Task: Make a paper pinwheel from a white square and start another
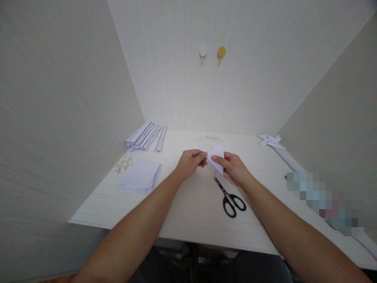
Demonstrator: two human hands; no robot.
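A white sheet of paper folded into a triangle [218, 152] is held up above the middle of the table between both hands. My left hand [193, 160] pinches its left corner between thumb and fingers. On the other side, my right hand [232, 167] grips the paper, thumb on the near face and fingers behind, mostly hidden. Black-handled scissors [229, 196] lie on the table just below my hands, blades nearly closed and pointing away from me.
Rolled paper tubes [145, 135] lie at the back left. Nearer are a stack of white paper [141, 175] and a pile of small pins [124, 165]. A paper pinwheel [271, 141] on a stick sits back right. Two hooks [221, 53] hang on the wall. A blurred-out object [324, 204] is at right.
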